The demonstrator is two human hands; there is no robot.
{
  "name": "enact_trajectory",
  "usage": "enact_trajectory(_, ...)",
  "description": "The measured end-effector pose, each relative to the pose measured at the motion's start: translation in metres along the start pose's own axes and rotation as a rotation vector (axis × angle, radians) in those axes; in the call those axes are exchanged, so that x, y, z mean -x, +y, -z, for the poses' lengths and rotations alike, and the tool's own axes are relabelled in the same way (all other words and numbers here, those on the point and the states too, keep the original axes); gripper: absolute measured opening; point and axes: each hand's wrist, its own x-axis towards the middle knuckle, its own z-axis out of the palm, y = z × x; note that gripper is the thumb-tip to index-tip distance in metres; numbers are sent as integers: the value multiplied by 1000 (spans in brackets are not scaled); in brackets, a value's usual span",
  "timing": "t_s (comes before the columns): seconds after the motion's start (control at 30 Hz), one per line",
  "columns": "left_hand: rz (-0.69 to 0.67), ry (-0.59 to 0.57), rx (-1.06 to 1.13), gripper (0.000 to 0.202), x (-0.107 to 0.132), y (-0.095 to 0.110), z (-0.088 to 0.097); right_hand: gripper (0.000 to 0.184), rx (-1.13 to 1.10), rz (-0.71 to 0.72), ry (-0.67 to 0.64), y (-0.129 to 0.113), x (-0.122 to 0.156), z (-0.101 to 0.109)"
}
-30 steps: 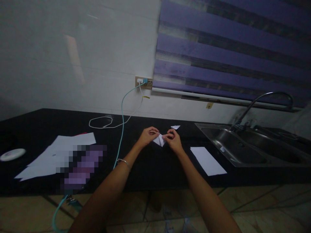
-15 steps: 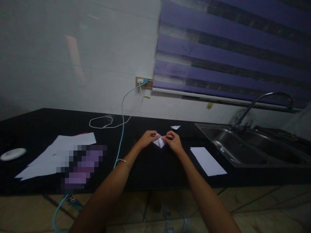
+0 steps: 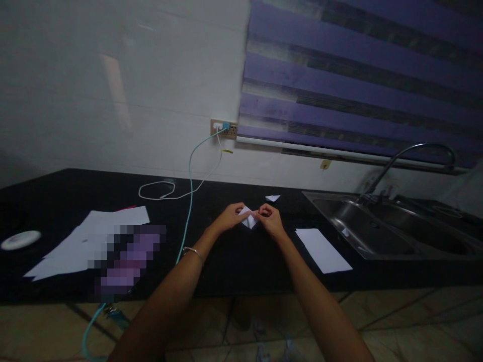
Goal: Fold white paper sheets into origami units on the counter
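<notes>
Between my hands, above the black counter, is a small piece of folded white paper (image 3: 249,219), diamond-shaped with creases across it. My left hand (image 3: 231,216) pinches its left corner, thumb on top. At its right corner the fingers of my right hand (image 3: 269,217) are closed in a pinch. A small folded paper boat (image 3: 272,198) sits on the counter just beyond my right hand. To the right of my right forearm lies a white paper strip (image 3: 323,250).
White sheets (image 3: 88,236) and a pixelated purple item (image 3: 130,261) lie at the left, near a white oval object (image 3: 20,240). A teal cable (image 3: 189,201) and a white cable (image 3: 156,198) run from the wall socket (image 3: 224,128). At the right is a steel sink (image 3: 332,216) with a faucet (image 3: 392,166).
The folded paper has turned slightly and shows more of its creased face. My right fingers have shifted a little along its right corner. Everything else stays in place.
</notes>
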Motion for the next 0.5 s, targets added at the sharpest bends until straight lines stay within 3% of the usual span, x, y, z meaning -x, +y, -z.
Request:
enact_trajectory(0.23, -29, -124, -86, 40, 0, -6, 0, 33, -47, 4, -15, 0, 1, -2)
enact_trajectory(0.33, -24, -131, -64, 41, 1, -4, 0, 33, -63, 1, -8, 1, 0, -2)
enact_trajectory(0.5, 11, -245, -61, 42, 4, 3, 1, 35, -62, -14, 26, 1, -1, 0)
